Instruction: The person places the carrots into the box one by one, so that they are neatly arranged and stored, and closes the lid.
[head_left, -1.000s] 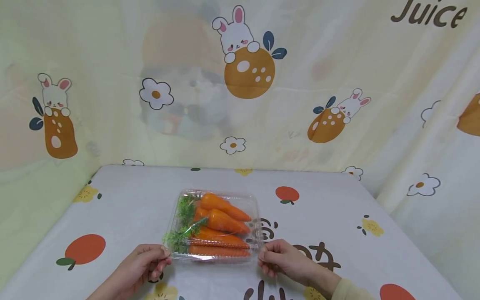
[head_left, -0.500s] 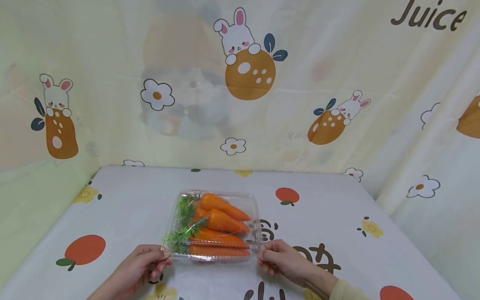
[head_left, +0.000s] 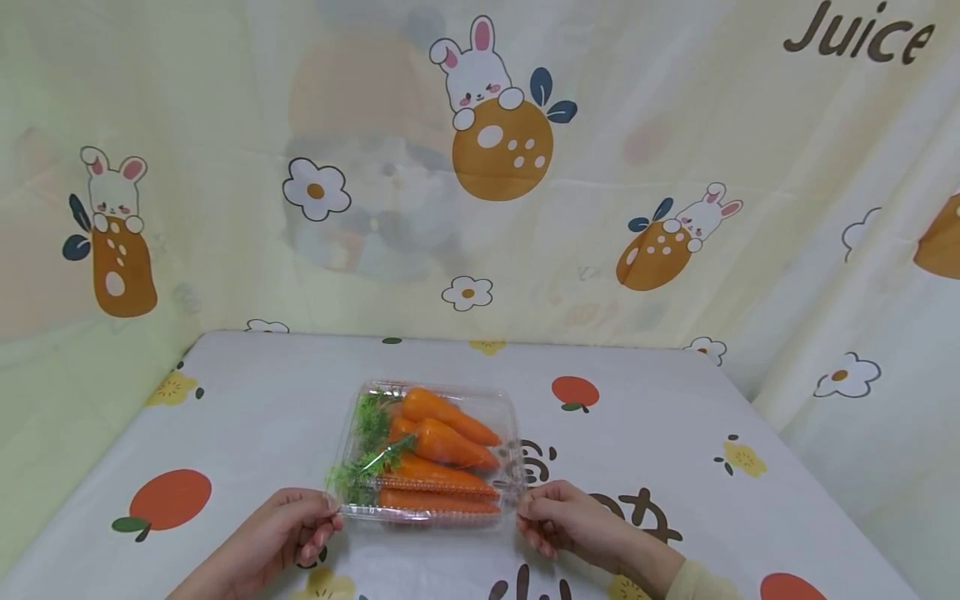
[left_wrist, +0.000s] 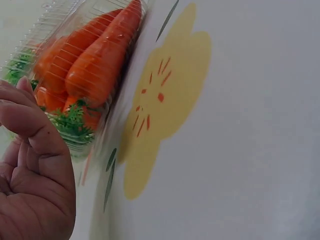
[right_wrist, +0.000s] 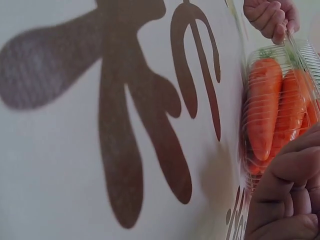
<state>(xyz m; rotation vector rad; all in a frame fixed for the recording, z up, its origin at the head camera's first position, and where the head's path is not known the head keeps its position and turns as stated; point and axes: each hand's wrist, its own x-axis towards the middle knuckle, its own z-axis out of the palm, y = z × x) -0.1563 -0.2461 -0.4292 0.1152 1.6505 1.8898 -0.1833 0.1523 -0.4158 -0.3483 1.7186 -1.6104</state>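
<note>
A clear plastic clamshell box [head_left: 442, 518] with its lid down sits in the middle of the table. Inside lie several orange carrots [head_left: 453, 444], their green leafy tops [head_left: 372, 417] toward the left end. My left hand [head_left: 288, 533] pinches the box's near left corner between thumb and curled fingers. At the near right corner my right hand [head_left: 566, 521] pinches the rim the same way. The left wrist view shows the carrots [left_wrist: 97, 70] through ribbed plastic beside the hand. In the right wrist view, both hands are at the box [right_wrist: 248, 120].
A white tablecloth [head_left: 645, 425] printed with fruit, flowers and dark lettering covers the table. Behind it hangs a cream curtain [head_left: 375, 275] with rabbit prints, and curtain also closes off the left and right sides.
</note>
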